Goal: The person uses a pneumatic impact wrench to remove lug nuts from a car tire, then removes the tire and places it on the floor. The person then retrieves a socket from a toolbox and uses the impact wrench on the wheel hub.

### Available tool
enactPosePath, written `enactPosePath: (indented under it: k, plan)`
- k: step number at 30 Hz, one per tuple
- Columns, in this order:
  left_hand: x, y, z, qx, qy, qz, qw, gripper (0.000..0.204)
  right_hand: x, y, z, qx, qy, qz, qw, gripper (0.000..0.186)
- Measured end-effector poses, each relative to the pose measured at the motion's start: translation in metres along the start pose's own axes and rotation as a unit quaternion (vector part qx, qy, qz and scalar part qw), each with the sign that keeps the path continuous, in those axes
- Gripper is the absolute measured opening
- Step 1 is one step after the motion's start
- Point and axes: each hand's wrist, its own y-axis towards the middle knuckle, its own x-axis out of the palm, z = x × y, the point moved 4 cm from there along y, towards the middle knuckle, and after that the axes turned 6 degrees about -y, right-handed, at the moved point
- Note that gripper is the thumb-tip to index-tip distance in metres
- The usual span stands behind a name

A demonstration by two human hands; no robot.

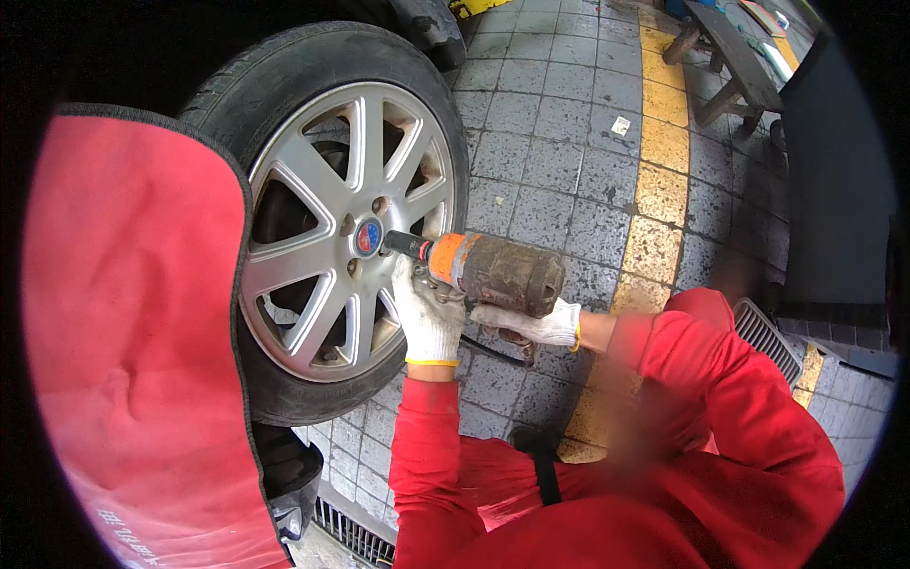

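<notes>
An orange and dark, grimy impact wrench [507, 272] lies level in front of the car wheel [327, 256]. Its black socket [408, 244] points at a lug nut hole beside the round centre cap [368, 237]. Wearing a white knit glove, my right hand [536, 322] is wrapped round the handle below the motor body. My left hand [427, 315], gloved too, is closed under the wrench's nose, its fingertips close to the socket and hub. Part of those fingers is hidden. The wheel has silver spokes and a dark tyre.
A red fender cover [142, 332] hangs at the left. Grey floor tiles [540, 123] are crossed by a yellow line [662, 171]. A wooden bench [725, 57] stands far right, near a dark cabinet [839, 190]. A hose [493, 353] runs below the wrench; drain grates [355, 531] lie in the floor.
</notes>
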Motion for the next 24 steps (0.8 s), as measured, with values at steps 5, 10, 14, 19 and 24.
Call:
enactPosePath:
  k: [5,10,14,19,24]
  plan:
    - [-0.009,0.003,-0.004,0.000,0.070,0.028,0.997,0.060,0.009,0.015,0.018,-0.088,-0.006,0.055,0.995,0.043]
    - [-0.013,0.015,0.002,0.001,0.091,0.054,0.994,0.048,0.021,0.024,0.028,-0.009,0.030,0.020,0.999,0.050]
    - [-0.026,0.023,0.005,0.014,0.064,0.022,0.998,0.040,0.034,0.032,0.034,-0.064,0.011,0.013,0.998,0.052]
    - [-0.034,0.020,0.013,-0.010,0.081,0.026,0.996,0.037,0.042,0.033,0.031,-0.092,0.044,0.019,0.995,0.040]
    - [-0.021,0.029,0.011,0.040,0.098,0.044,0.993,0.035,0.047,0.047,0.046,-0.037,0.134,0.011,0.990,0.030]
